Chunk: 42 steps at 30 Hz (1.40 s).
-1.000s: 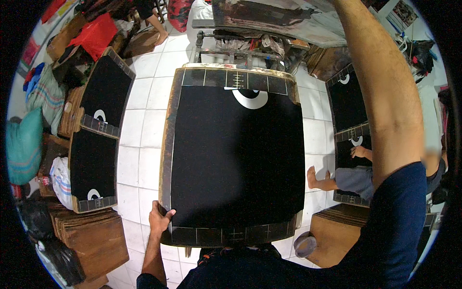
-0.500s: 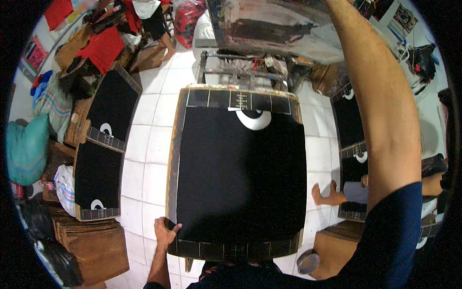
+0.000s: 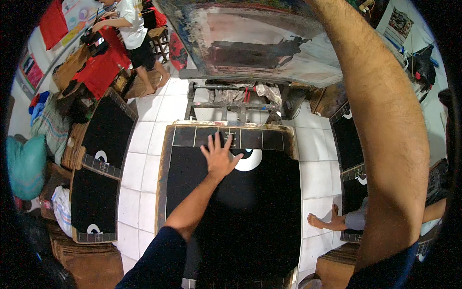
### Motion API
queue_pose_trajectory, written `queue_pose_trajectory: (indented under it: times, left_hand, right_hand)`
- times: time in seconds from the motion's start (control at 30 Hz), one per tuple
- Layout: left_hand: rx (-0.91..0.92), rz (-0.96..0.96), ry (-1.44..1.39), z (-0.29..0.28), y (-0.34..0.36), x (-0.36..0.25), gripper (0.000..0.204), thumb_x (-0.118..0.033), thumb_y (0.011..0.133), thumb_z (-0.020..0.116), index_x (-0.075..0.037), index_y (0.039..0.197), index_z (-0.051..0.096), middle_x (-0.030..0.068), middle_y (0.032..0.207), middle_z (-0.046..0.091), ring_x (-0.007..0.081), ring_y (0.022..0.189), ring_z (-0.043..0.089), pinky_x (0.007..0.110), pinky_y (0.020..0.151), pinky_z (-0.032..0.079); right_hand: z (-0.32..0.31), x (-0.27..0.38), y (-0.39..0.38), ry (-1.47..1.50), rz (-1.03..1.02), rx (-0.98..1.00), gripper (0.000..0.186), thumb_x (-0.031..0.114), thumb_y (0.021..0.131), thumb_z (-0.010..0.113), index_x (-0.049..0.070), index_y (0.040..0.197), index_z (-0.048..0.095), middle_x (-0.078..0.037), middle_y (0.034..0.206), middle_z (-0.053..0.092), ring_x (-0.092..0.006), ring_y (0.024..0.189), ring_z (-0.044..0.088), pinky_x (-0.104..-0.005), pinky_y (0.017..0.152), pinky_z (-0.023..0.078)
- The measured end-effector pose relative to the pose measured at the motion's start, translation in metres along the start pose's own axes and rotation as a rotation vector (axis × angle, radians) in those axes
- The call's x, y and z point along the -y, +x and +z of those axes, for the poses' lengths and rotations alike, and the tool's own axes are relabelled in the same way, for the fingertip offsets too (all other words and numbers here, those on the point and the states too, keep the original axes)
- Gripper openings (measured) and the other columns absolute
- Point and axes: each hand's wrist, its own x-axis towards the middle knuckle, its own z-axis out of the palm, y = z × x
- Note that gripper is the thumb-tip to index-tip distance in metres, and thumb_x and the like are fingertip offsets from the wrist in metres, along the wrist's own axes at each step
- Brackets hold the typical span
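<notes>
A black cloth panel (image 3: 236, 207) lies flat on a printing board (image 3: 161, 173) in front of me, a white crescent (image 3: 249, 166) at its far edge. My left hand (image 3: 220, 161) is over the far end of the cloth, just left of the crescent. Its fingers are spread and hold nothing. Whether the palm presses on the cloth, I cannot tell. Beyond the board a large, paint-smeared screen printing frame (image 3: 255, 53) is tilted up. My right forearm reaches up along the right side toward this frame; the hand itself is beyond the upper edge.
More boards with black cloth panels stand at left (image 3: 94, 202) and right (image 3: 353, 135). Below the raised frame is a dark metal stand (image 3: 236, 111). A person (image 3: 132, 29) stands at the upper left; another person's bare feet (image 3: 322, 221) show at right. Stacked boards (image 3: 89, 265) sit lower left.
My left hand has left the board's near left corner and moved forward to the crescent, fingers now spread. The board and frame appear lower in view. The person at upper left shows more fully.
</notes>
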Motion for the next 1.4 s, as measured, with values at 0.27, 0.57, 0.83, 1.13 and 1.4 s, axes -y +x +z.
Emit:
queue_pose_trajectory:
  times: [0.27, 0.57, 0.83, 1.13, 1.4]
  left_hand:
    - [0.382, -0.138, 0.128, 0.048, 0.068, -0.032, 0.104, -0.090, 0.085, 0.041, -0.031, 0.167, 0.016, 0.0269, 0.171, -0.006, 0.0509, 0.155, -0.015, 0.087, 0.106, -0.007]
    - [0.300, -0.120, 0.132, 0.040, 0.070, -0.034, 0.106, -0.089, 0.083, 0.049, -0.031, 0.166, 0.020, 0.0285, 0.170, 0.001, 0.0523, 0.156, -0.009, 0.088, 0.106, -0.002]
    - [0.238, -0.106, -0.096, 0.028, 0.086, -0.019, 0.108, -0.083, 0.083, 0.058, -0.023, 0.165, 0.026, 0.0307, 0.163, 0.026, 0.0486, 0.150, 0.026, 0.071, 0.118, 0.018]
    - [-0.553, 0.033, -1.768, -0.167, -0.122, -0.080, 0.056, -0.036, 0.113, 0.042, -0.002, 0.156, 0.032, 0.0199, 0.142, 0.053, 0.0263, 0.127, 0.058, 0.043, 0.108, 0.048]
    - [-0.143, -1.197, -2.011, -0.135, -0.235, -0.041, 0.080, -0.070, 0.098, 0.043, -0.012, 0.153, 0.036, 0.0158, 0.149, 0.044, 0.0356, 0.123, 0.051, 0.056, 0.109, 0.039]
  right_hand:
    - [0.032, -0.021, 0.075, -0.007, -0.179, -0.101, 0.042, 0.030, 0.081, 0.072, 0.003, 0.114, 0.075, -0.026, 0.118, 0.072, -0.0412, 0.112, 0.069, -0.0449, 0.096, 0.055]
    - [0.047, -0.038, 0.143, -0.264, -0.315, -0.109, 0.042, 0.026, 0.085, 0.059, 0.000, 0.114, 0.074, -0.028, 0.116, 0.071, -0.0441, 0.111, 0.068, -0.0444, 0.097, 0.055]
    - [0.018, -0.021, 0.030, -0.109, -0.184, -0.111, 0.034, 0.022, 0.086, 0.067, 0.003, 0.113, 0.073, -0.024, 0.112, 0.073, -0.0405, 0.106, 0.071, -0.0445, 0.096, 0.055]
    - [-0.007, -0.024, -0.251, 0.177, -0.316, -0.316, 0.034, 0.013, 0.081, 0.071, 0.012, 0.115, 0.070, -0.006, 0.113, 0.070, -0.0292, 0.109, 0.062, -0.0502, 0.103, 0.041]
    - [0.030, -0.018, -0.498, 0.242, -0.088, 0.068, 0.032, 0.009, 0.080, 0.067, 0.014, 0.112, 0.069, -0.005, 0.106, 0.068, -0.0280, 0.107, 0.060, -0.0529, 0.109, 0.035]
